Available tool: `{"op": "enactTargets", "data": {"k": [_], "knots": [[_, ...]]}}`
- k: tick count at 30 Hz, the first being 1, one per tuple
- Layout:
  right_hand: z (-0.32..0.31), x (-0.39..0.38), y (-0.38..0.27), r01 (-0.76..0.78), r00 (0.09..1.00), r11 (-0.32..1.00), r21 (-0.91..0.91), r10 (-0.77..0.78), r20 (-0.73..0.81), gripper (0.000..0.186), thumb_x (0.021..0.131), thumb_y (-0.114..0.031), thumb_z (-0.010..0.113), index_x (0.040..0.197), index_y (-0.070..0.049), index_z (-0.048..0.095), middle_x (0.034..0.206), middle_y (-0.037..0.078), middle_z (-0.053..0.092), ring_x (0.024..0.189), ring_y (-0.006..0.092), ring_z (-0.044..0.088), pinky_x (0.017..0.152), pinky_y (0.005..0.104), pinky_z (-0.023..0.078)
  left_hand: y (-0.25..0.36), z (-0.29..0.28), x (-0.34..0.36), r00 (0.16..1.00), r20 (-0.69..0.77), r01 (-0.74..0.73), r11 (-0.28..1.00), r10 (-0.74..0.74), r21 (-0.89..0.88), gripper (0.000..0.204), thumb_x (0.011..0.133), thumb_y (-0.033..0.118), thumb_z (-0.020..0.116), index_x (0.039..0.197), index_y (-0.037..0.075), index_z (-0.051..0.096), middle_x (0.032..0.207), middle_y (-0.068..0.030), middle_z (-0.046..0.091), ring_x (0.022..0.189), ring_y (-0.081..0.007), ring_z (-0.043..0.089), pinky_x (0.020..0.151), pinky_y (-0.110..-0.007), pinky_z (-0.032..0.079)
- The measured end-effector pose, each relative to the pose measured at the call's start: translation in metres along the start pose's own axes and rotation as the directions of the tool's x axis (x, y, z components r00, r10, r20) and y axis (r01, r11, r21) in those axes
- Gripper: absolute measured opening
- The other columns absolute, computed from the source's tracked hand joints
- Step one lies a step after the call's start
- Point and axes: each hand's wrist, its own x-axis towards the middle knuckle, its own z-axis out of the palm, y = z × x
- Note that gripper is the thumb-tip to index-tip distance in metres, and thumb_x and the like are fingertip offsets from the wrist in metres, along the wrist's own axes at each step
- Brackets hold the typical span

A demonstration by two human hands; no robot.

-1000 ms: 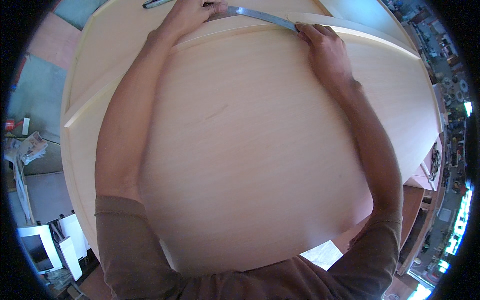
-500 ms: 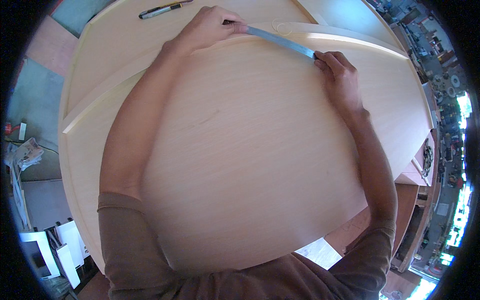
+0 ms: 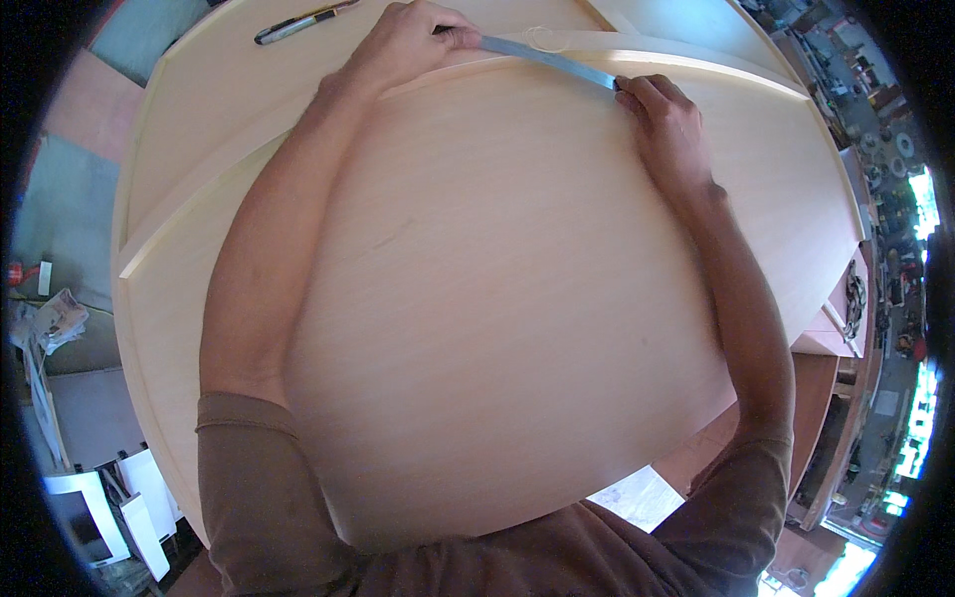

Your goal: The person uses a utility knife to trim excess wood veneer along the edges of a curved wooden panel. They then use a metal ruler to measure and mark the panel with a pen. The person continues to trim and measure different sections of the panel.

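Observation:
A flat grey metal strip (image 3: 549,58) with dark ends slants across a pale wooden rail (image 3: 686,62) on a large wooden panel (image 3: 497,279). My left hand (image 3: 410,45) is closed on its left end, thumb toward the strip. At the other end, the fingers of my right hand (image 3: 671,129) pinch it from above. Whether the strip is a file or a blade, I cannot tell. Beside it lies a thin curled shaving (image 3: 547,40).
A slim grey-and-black tool (image 3: 298,25), perhaps a cutter knife, lies at the panel's far left. White-framed equipment (image 3: 85,517) stands below left, off the panel. Cluttered tools and parts (image 3: 885,149) fill the right side.
The whole view has shifted slightly. My right hand and its end of the strip have moved a little farther away, so the strip slants less. Both hands keep their hold.

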Motion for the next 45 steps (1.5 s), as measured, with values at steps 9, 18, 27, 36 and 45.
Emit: {"op": "enactTargets", "data": {"k": [9,18,27,36,45], "knots": [[0.018,0.018,0.015,-0.001,1.0,1.0,-0.004,0.001,-0.012,0.017,0.098,-0.014,0.061,0.112,-0.008,0.069,0.109,0.017,0.07,0.101,0.0408,0.069,0.088,0.0521,0.056,-0.011,0.007,0.023,0.997,-0.065,0.05,0.999,-0.05,0.0,0.018,0.094,0.018,0.075,0.108,0.008,0.08,0.099,-0.0177,0.078,0.088,-0.0244,0.076,0.08,-0.037,0.057],[0.029,0.028,0.017,-0.079,0.997,0.996,-0.03,0.079,-0.014,0.019,0.098,-0.014,0.06,0.112,-0.011,0.071,0.111,0.018,0.07,0.102,0.0414,0.069,0.088,0.0524,0.057,-0.03,0.013,0.042,0.992,-0.124,0.02,0.999,-0.014,0.047,0.021,0.095,0.024,0.074,0.11,0.01,0.08,0.101,-0.017,0.078,0.09,-0.0276,0.076,0.081,-0.04,0.056],[-0.018,-0.016,0.021,-0.04,0.999,0.998,0.039,0.039,0.013,0.022,0.097,-0.011,0.066,0.117,-0.005,0.074,0.112,0.016,0.072,0.104,0.0375,0.069,0.091,0.0469,0.057,-0.013,0.023,0.038,0.99,0.001,-0.142,0.99,0.142,-0.022,0.033,0.099,0.032,0.072,0.122,0.009,0.076,0.11,-0.0117,0.079,0.1,-0.0226,0.074,0.092,-0.036,0.056],[-0.034,-0.028,0.05,-0.081,0.997,0.996,0.048,0.08,0.019,0.022,0.098,-0.011,0.065,0.117,-0.003,0.073,0.111,0.019,0.072,0.105,0.0382,0.068,0.094,0.0476,0.055,0.014,0.047,0.063,0.979,0.031,-0.202,0.979,0.202,-0.003,0.032,0.097,0.034,0.073,0.118,0.011,0.078,0.103,-0.0147,0.078,0.097,-0.0283,0.073,0.088,-0.04,0.056],[-0.022,-0.015,0.066,-0.054,0.999,0.999,0.008,0.054,0.002,0.024,0.098,-0.01,0.063,0.119,-0.002,0.072,0.111,0.021,0.072,0.105,0.0401,0.068,0.095,0.0497,0.055,0.018,0.053,0.065,0.99,-0.05,-0.132,0.991,0.131,-0.026,0.02,0.095,0.022,0.072,0.109,0.009,0.079,0.102,-0.0168,0.077,0.093,-0.0276,0.076,0.083,-0.04,0.057]]}}
